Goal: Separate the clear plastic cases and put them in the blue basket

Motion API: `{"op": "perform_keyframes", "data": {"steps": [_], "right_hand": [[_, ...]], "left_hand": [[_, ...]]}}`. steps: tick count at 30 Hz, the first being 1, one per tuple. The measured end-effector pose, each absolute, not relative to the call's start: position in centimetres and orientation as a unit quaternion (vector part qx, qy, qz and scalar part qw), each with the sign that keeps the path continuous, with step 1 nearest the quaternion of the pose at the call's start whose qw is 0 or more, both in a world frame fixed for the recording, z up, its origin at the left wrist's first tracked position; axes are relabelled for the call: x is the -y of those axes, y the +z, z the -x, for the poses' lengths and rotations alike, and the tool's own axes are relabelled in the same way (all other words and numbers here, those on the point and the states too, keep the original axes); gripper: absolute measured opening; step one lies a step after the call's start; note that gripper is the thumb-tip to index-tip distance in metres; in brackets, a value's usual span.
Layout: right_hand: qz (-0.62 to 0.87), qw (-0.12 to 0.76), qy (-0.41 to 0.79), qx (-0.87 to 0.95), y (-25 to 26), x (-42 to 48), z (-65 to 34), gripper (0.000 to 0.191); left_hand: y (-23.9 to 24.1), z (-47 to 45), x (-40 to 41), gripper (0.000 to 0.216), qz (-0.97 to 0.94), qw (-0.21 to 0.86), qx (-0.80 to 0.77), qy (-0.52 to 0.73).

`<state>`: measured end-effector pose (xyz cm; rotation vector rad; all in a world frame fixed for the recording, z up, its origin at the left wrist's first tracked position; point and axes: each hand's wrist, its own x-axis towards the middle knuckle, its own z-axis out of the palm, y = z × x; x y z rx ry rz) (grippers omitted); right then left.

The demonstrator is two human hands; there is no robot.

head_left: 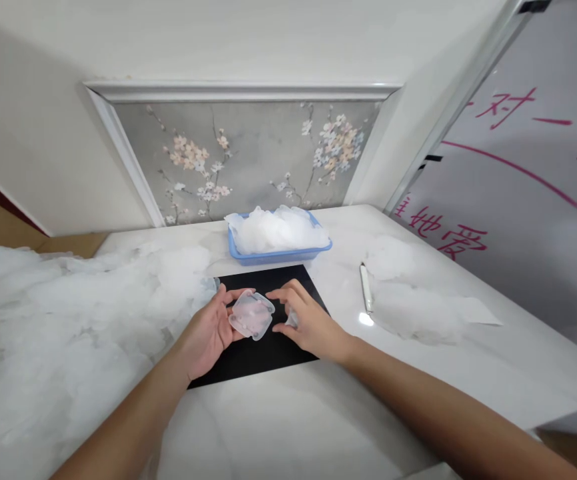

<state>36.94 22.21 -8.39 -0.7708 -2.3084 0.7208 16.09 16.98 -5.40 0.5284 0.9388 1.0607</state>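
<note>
Forearms point(133, 413) slant in from the lower left and lower right, crossing the near part of a pale marbled surface point(248, 427) and converging toward the middle. The left hand point(216, 330) is cupped with its palm turned up and inward, its grip holding the edge of a translucent piece point(252, 315) with rounded lobes above a black mat point(248, 367). The right hand point(313, 327) faces it with its back upward, thumb and index finger parted toward the piece; a small translucent bit point(292, 318) shows inside the curl of the fingers, though I cannot tell whether the grip is clenched on it. Both hands cover parts of the mat. To the left, a broad whitish heap point(43, 347) crowds up to the left hand. To the right, a white pen-like tool point(366, 287) lies beside a flatter whitish pile point(418, 310). Beyond the mat stands a blue basket point(288, 257), filled above its rim with white material. Farther back are a flower-patterned panel point(258, 147) and, at right, a whiteboard point(533, 220) with red writing
</note>
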Motion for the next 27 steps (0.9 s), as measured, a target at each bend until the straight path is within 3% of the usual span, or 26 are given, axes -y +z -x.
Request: {"op": "perform_keyframes", "data": {"steps": [3, 11, 15, 19, 21, 24, 27], "right_hand": [[0.256, 0.304, 0.208, 0.894, -9.1, -21.9, -36.4, 0.061], [0.187, 0.319, 0.074, 0.926, -8.9, -21.5, -36.2, 0.025], [0.187, 0.339, 0.068, 0.92, -9.0, -21.7, -36.3, 0.02], [0.227, 0.338, 0.242, 0.881, -8.6, -21.6, -36.2, 0.015], [0.306, 0.319, 0.398, 0.804, -8.1, -21.6, -36.2, 0.019], [0.379, 0.289, 0.586, 0.655, -7.2, -22.0, -36.5, 0.032], [0.39, 0.269, 0.68, 0.56, -6.8, -22.7, -36.9, 0.04]], "left_hand": [[-5.3, -16.2, -16.9, 0.046, -0.242, 0.73, -0.419, 0.482], [-5.3, -16.1, -16.8, 0.049, -0.266, 0.735, -0.407, 0.473], [-5.1, -16.3, -16.7, 0.05, -0.278, 0.732, -0.409, 0.469], [-5.6, -15.6, -16.8, 0.057, -0.383, 0.661, -0.485, 0.425], [-6.4, -14.5, -17.1, 0.05, -0.516, 0.518, -0.567, 0.381], [-7.9, -12.3, -17.9, 0.033, -0.694, 0.22, -0.625, 0.281], [-8.6, -10.4, -18.4, 0.037, -0.744, 0.148, -0.625, 0.182]]}}
